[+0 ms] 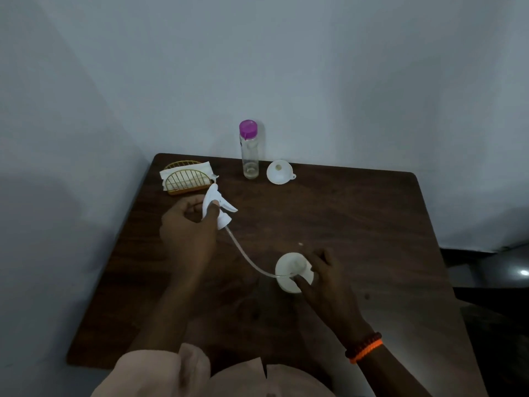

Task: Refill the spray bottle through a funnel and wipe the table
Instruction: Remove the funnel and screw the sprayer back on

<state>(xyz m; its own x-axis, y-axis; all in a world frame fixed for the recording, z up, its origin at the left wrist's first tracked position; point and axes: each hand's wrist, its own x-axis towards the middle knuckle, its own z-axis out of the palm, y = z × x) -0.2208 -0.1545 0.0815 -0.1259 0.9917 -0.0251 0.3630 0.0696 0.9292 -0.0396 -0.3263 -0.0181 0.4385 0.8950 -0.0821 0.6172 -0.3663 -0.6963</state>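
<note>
My left hand holds the white spray head lifted off to the left, its thin dip tube curving down to the white spray bottle. The bottle stands upright near the table's middle with its mouth uncovered, and my right hand grips its side. A white funnel lies on the table at the back. Beside it stands a clear bottle with a purple cap, holding a little liquid at the bottom.
The dark wooden table stands against a pale wall. A yellow wire holder with white napkins sits at the back left corner, just behind my left hand. A small pale speck lies near the spray bottle.
</note>
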